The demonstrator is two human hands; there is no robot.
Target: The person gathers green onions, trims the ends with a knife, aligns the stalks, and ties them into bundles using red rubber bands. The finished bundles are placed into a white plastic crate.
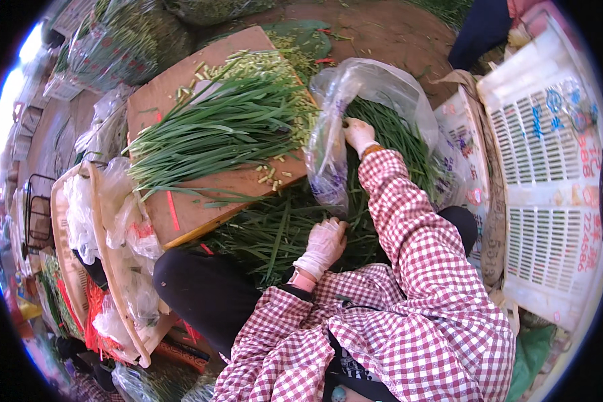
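A clear plastic bag (331, 166) stands in front of me with long green leafy stalks (402, 135) inside. My right hand (359, 134), in a pale glove, reaches into its mouth with curled fingers; whether it grips the bag's edge or the stalks cannot be told. My gloved left hand (324, 245) is curled at the bag's lower edge, over loose green leaves (276, 231); its fingertips are partly hidden and its hold is unclear. To the left, a pile of garlic chives (221, 130) lies on a brown board (181, 216), beside cut pale stem ends (301, 120).
White slatted plastic crates (542, 201) stand at the right. A basket-like container (98, 226) with plastic bags and red ties is at the left. Large wrapped bundles of greens (125, 50) sit at the upper left. Part of another person's dark-clothed leg (482, 35) shows at the upper right.
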